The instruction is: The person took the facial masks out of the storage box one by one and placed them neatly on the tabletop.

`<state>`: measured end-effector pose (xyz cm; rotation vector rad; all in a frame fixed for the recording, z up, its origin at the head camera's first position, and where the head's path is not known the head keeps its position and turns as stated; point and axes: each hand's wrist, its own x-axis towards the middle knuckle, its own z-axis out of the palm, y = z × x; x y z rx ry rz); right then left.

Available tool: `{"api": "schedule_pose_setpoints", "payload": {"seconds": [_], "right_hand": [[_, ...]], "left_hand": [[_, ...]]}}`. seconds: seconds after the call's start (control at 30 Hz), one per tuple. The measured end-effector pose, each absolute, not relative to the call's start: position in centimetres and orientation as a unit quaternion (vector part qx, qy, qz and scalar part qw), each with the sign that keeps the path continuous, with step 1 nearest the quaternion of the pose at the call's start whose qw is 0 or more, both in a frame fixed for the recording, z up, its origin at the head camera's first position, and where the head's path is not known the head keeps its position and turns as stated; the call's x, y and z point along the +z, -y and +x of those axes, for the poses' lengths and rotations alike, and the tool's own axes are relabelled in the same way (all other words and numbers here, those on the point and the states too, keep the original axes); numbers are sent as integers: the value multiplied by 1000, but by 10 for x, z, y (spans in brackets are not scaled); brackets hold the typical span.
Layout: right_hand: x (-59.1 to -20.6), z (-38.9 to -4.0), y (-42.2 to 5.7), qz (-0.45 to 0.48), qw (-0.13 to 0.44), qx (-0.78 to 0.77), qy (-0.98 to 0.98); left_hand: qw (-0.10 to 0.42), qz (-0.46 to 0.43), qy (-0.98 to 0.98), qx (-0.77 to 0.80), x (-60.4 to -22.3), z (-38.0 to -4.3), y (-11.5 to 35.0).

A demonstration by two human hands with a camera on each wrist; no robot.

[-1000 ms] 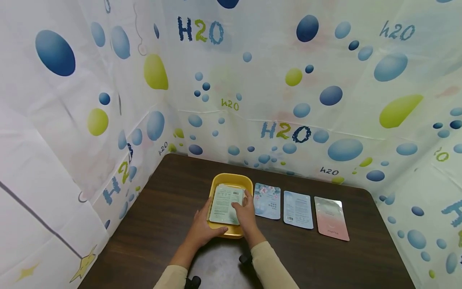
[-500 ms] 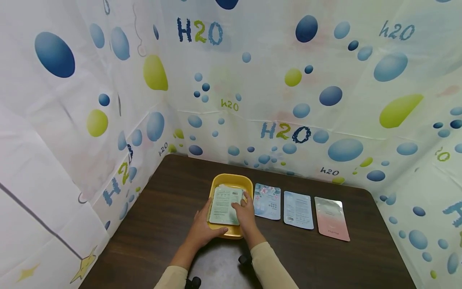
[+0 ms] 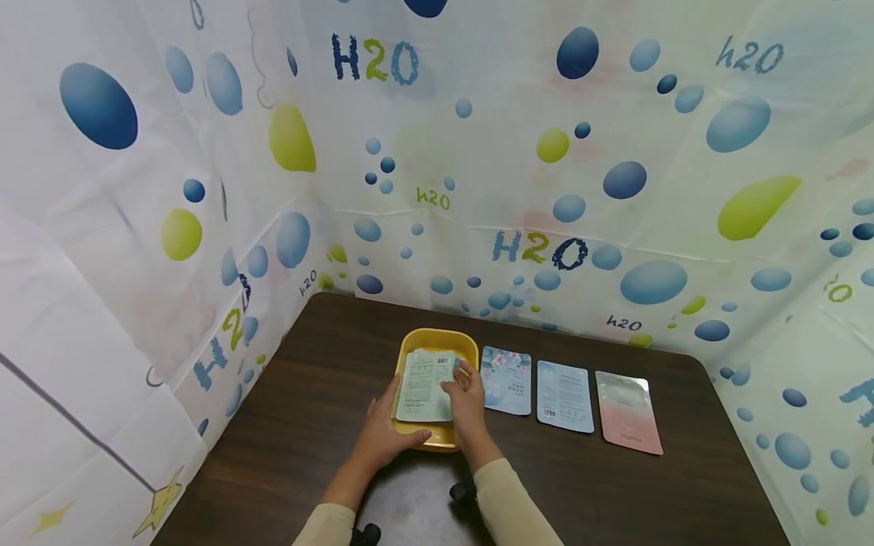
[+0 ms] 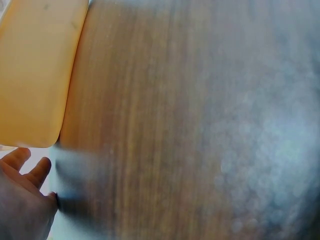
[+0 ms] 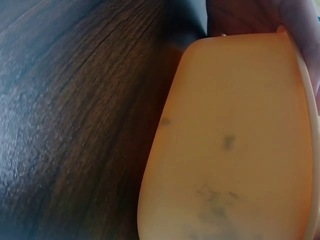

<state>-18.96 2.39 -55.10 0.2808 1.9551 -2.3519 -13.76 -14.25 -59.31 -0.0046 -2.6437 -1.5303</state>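
A yellow plastic basket (image 3: 440, 334) stands on the table in the head view, a stack of pale green face mask packets (image 3: 425, 390) lying in it. My left hand (image 3: 382, 432) holds the basket's near left corner, fingers along the left side and thumb over the front rim. At the stack's right edge, my right hand (image 3: 468, 402) pinches a packet with the thumb on top; its other fingers are partly hidden. Both wrist views show mostly the basket's outer wall (image 5: 230, 95), with a hand (image 4: 25, 200) low in the left one.
To the right of the basket lie a blue floral packet (image 3: 506, 381), a pale blue packet (image 3: 564, 396) and a pink and silver packet (image 3: 628, 413), in a row on the dark wooden table (image 3: 307, 379). A printed curtain (image 3: 478, 174) hangs behind.
The right thumb and fingers have shifted slightly at the stack's right edge, and the top packet has slid a little left. The left hand and the basket have stayed put.
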Motion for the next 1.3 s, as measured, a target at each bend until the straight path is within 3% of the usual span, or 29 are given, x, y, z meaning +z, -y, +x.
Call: {"api": "schedule_pose_setpoints", "payload": {"seconds": [0.27,0.67,1.3], "right_hand": [[-552,-191,-26,73,39,-771,-631],[-552,-192,-27,46,122,-744,-655],[-554,-195,-25,35,129,-694,-707]], "left_hand": [[29,4,861,-508,-591,-137,142],[27,0,859,-512,-593,-138,143],[28,-7,860,-510,-592,-137,143]]}}
